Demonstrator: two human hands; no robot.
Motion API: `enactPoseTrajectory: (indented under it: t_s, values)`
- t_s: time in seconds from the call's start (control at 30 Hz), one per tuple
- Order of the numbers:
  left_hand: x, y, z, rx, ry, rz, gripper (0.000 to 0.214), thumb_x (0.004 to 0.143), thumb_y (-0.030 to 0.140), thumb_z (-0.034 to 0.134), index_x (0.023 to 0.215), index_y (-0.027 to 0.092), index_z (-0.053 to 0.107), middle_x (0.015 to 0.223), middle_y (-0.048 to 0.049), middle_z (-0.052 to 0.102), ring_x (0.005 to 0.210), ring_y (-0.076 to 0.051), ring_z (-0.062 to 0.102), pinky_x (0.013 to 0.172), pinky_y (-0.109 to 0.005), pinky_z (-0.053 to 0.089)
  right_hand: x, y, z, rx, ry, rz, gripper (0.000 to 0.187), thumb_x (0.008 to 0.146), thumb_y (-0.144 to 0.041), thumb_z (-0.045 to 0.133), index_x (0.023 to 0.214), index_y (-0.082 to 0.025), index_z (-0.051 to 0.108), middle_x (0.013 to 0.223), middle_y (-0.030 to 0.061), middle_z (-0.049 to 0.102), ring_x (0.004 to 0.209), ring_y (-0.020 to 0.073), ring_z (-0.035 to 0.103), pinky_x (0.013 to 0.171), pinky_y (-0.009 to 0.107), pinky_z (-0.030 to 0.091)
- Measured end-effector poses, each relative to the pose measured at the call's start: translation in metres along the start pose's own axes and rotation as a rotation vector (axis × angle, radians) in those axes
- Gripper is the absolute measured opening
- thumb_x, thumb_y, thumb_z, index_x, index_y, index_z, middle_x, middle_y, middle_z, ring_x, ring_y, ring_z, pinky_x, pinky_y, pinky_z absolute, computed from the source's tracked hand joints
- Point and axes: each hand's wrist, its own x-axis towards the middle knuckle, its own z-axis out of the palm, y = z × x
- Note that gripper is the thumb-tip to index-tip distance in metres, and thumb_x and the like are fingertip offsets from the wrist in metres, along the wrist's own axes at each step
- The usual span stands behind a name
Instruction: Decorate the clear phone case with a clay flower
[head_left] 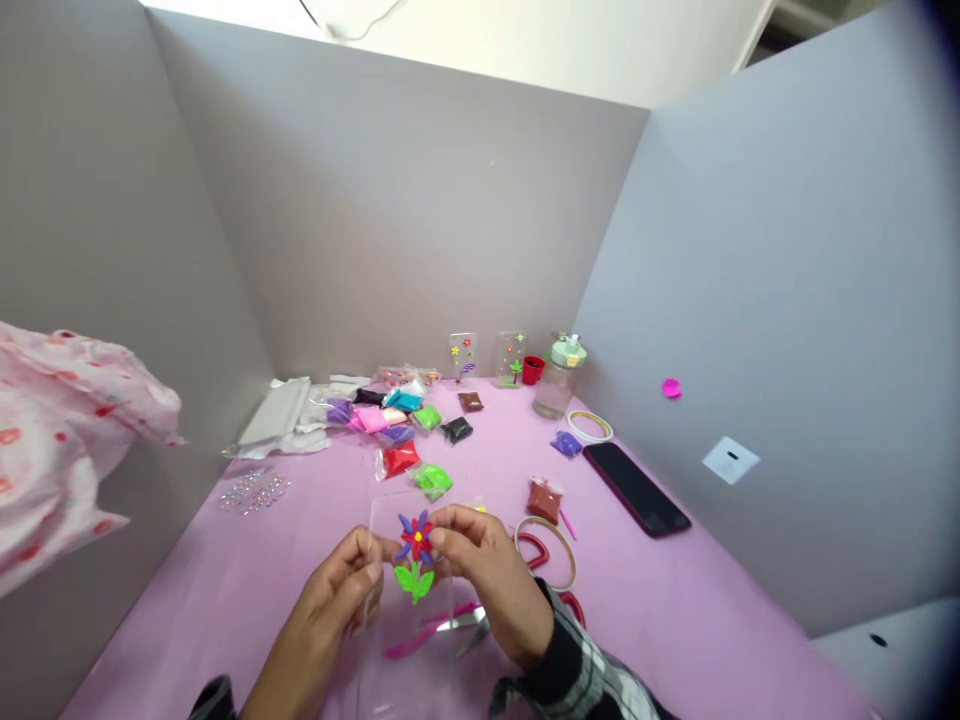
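Note:
My left hand (341, 585) is closed on the left edge of a clear plastic case (397, 650), thumb in front and fingers behind. On the case's face sits a clay flower (417, 538) with red and purple petals, a yellow centre, and a green stem with two leaves. My right hand (491, 570) pinches at the flower's right-hand petals, with thumb and index fingertip against them. Its lower fingers reach behind the case. Through and below the case show a pink tool (409, 645) and scissors (536, 550) with red handles, partly covered by my right hand and a tape roll.
Several clay packets (397, 458) lie ahead. Two decorated clear cases (463, 355), a red pot (533, 370) and a jar (556, 385) stand at the back. A phone (636, 488) and a tape roll (574, 555) are on the right; rhinestones (253, 491) lie left.

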Motion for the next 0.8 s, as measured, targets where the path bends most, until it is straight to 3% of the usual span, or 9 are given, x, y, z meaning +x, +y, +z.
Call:
enactPoseTrajectory:
  t_s: [0.2,0.8]
  values:
    - [-0.001,-0.009,-0.007,-0.054,0.006,0.004,0.027,0.091,0.042,0.055,0.074,0.023,0.048,0.065,0.0052,0.038,0.059,-0.014,0.030,0.057,-0.026,0.031,0.001,0.002,-0.002,-0.053,-0.013,0.014,0.031,0.071,-0.040,0.078,0.079,-0.012,0.066,0.061,-0.0016,0.061,0.055,0.0088,0.054,0.061,0.023,0.045]
    - [-0.007,-0.008,-0.007,-0.064,-0.032,-0.012,0.026,0.093,0.040,0.052,0.075,0.023,0.045,0.067,0.0048,0.039,0.060,-0.013,0.030,0.057,-0.027,0.031,0.004,0.010,-0.003,-0.058,-0.026,0.006,0.029,0.070,-0.039,0.079,0.076,-0.013,0.066,0.066,-0.0009,0.063,0.058,0.0094,0.055,0.060,0.023,0.045]
